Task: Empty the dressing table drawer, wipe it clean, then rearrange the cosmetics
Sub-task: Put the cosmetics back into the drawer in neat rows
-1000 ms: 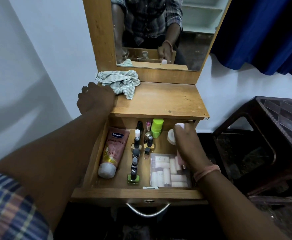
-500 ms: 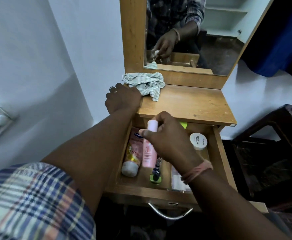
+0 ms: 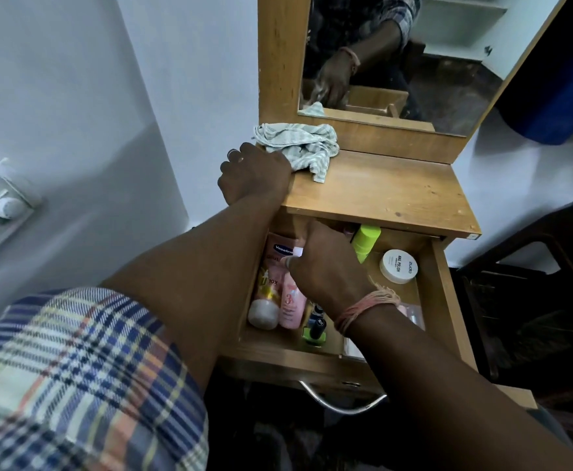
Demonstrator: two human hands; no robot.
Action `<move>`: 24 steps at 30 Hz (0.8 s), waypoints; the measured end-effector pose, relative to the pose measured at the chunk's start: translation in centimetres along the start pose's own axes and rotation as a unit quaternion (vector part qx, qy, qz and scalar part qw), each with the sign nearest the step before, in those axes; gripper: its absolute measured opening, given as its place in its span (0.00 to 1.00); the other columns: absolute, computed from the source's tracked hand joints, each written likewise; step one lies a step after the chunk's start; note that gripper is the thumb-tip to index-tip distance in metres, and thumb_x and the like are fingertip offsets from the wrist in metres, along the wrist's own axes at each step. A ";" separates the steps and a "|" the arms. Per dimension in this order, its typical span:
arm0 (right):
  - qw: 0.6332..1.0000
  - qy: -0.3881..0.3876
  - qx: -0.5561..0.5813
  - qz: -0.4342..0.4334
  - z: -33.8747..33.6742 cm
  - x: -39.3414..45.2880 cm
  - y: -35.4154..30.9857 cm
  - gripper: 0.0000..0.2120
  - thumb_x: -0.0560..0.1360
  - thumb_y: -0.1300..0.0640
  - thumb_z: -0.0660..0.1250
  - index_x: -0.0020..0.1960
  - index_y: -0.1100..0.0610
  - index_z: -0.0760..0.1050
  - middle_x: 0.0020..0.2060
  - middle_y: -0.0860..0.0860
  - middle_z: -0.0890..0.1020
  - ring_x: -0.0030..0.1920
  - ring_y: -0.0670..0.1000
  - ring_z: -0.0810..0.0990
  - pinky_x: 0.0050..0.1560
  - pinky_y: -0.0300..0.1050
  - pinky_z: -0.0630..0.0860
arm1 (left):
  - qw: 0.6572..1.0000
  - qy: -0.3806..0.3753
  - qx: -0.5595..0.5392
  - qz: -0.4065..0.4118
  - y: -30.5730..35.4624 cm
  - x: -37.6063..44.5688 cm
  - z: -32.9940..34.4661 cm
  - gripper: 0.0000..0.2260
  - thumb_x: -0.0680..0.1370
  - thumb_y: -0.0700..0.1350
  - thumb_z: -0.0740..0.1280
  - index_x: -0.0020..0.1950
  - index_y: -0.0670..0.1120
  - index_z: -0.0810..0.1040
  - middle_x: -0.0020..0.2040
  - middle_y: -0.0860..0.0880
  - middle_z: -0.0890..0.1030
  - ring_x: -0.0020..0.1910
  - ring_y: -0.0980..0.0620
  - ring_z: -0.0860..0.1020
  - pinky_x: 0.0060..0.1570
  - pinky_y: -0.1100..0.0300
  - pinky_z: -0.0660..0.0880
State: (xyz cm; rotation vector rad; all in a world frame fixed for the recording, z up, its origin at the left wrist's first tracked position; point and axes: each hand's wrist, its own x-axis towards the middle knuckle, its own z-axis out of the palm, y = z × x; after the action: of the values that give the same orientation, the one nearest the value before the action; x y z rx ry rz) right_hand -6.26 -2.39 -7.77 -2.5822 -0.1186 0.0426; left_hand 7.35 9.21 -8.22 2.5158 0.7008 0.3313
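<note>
**Inspector:** State the largest items first, and why they sit as they do.

**Me:** The dressing table surface [image 3: 380,195] lies just beyond my right hand [image 3: 325,266], bare except for the striped cloth [image 3: 298,147] bunched at its far left corner. My judgement: it is parked there within reach for wiping. The open drawer [image 3: 443,294] lies under my right hand, pulled out far enough to expose most of its contents.

**Inspector:** Your hands?

**Me:** My left hand [image 3: 254,175] is draped over the surface's left edge, touching the cloth, probably to brace me while I lean in. It holds nothing that I can see. My right hand's fingers [image 3: 290,261] are curled round the top of the pink bottle [image 3: 291,300], which lies lengthwise in the drawer.

**Inspector:** Smaller contents?

**Me:** The Vaseline tube [image 3: 268,287] lies just left of the pink bottle, touching it, cap toward me. The neon green bottle [image 3: 364,243] sits right of my knuckles at the back. The white nail polish jar [image 3: 398,266] is further right. A green-based nail polish bottle [image 3: 314,329] stands below my wrist.

**Inspector:** Progress?

**Me:** The drawer holds neat rows, so I judge this the rearranging stage.
</note>
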 end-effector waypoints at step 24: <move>0.997 0.048 0.051 0.012 0.0 0.9 1.5 0.14 0.73 0.51 0.74 0.35 0.59 0.80 0.31 0.56 0.83 0.35 0.57 0.83 0.39 0.49 0.81 | 1.000 0.007 0.005 -0.002 0.0 0.3 0.4 0.25 0.81 0.60 0.57 0.71 0.46 0.72 0.68 0.44 0.75 0.66 0.42 0.74 0.59 0.50 0.70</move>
State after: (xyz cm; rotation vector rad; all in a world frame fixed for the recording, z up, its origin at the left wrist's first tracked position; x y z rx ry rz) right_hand -5.30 -3.57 -8.61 -2.4777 -0.0491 -0.0657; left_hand 7.76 9.22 -8.50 2.5233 0.7131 0.3450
